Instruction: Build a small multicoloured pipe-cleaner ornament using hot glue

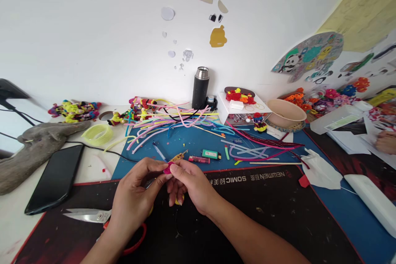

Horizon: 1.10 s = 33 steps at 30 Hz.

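Observation:
Both hands meet over the black mat, pinching a small magenta fuzzy piece [168, 168] that looks like wound pipe cleaner. My left hand [136, 192] grips it from the left between thumb and index finger. From the right, my right hand [192, 181] has its thumb pressed on the same piece, with the other fingers curled below. A bit of yellow [179, 200] shows under the right fingers; its kind is hidden. Scissors with red handles [93, 215] lie partly beneath my left wrist.
Pipe cleaners [179, 119] lie in a loose pile behind the hands. Nearby are a green lighter box [211, 154], a pink lighter [199, 159] and a blue pen [160, 151]. A black flask [200, 90], bowl [286, 113], phone [55, 179] and driftwood [34, 148] surround the mat. Another person's hand [386, 142] shows far right.

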Available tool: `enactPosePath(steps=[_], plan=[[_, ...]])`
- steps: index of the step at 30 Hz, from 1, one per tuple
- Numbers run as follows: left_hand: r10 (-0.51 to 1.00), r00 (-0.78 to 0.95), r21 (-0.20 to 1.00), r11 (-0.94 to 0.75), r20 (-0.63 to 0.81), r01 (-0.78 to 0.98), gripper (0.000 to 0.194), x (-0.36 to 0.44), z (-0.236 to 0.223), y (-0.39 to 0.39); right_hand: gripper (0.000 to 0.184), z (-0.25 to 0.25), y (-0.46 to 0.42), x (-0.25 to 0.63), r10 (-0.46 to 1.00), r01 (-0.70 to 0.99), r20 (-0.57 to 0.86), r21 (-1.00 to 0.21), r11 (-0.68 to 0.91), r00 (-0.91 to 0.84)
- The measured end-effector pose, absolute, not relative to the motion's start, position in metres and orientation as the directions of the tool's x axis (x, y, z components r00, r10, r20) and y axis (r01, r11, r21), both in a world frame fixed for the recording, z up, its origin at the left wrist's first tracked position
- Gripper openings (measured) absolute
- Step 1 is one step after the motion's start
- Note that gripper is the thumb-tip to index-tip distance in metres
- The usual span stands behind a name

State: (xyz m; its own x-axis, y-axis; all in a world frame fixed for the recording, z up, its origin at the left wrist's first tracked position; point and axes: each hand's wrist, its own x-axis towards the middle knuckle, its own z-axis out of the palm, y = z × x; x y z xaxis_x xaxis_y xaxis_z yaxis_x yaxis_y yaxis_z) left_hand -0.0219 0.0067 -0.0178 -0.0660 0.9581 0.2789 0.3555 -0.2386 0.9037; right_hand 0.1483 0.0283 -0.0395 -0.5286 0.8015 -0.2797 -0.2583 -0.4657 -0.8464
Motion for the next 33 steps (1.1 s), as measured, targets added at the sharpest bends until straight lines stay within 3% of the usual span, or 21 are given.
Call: enactPosePath(steps=[15, 23, 33], plan=[[0.955, -0.066, 0.905, -0.249, 0.288, 0.345, 0.013, -0.0226, -0.0201, 0.006, 0.068, -0.0386, 0.0281, 0.1484, 0.802, -0.268, -0.273, -0.844, -0.464, -0.531], [0.962, -0.067, 0.907, -0.225, 0.265, 0.356, 0.024, -0.0222, -0.0178, 0.0066, 0.067, -0.0401, 0.0276, 0.1482, 0.8, -0.257, -0.282, -0.846, -0.468, -0.529], [0.957, -0.054, 0.905, -0.251, 0.285, 0.344, 0.012, -0.0232, -0.0208, 0.006, 0.068, -0.0393, 0.0278, 0.1479, 0.802, -0.261, -0.278, -0.846, -0.465, -0.528]])
